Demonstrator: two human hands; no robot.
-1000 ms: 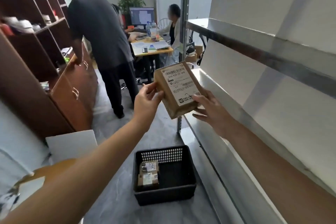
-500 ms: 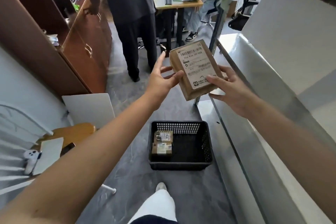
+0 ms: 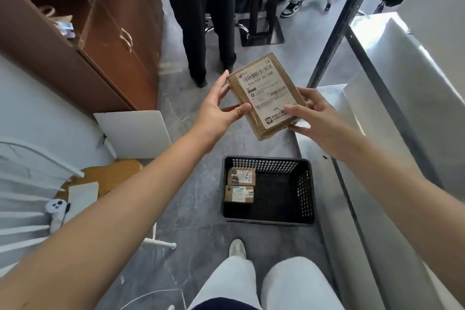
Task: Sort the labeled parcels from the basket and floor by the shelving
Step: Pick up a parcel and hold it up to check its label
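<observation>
I hold a flat brown cardboard parcel [image 3: 264, 93] with a white shipping label facing me, in the air above the floor. My left hand [image 3: 219, 106] grips its left edge, thumb on the front face. My right hand [image 3: 317, 116] pinches its lower right corner. Below on the floor stands a black plastic basket [image 3: 308, 184] with two small labeled brown parcels [image 3: 240, 187] lying in its left half. The metal shelving [image 3: 392, 118] runs along my right.
A person in dark trousers [image 3: 198, 20] stands just beyond the parcel. A brown cabinet [image 3: 118, 40] is on the left, with a white board [image 3: 133, 131] leaning beside it. A wooden stool [image 3: 110, 176] and white rack sit at lower left. My own legs [image 3: 256, 282] show below.
The view has tilted down from the room toward the floor. The parcel stays between both hands and has come lower, over the basket; my left hand has closed onto its edge.
</observation>
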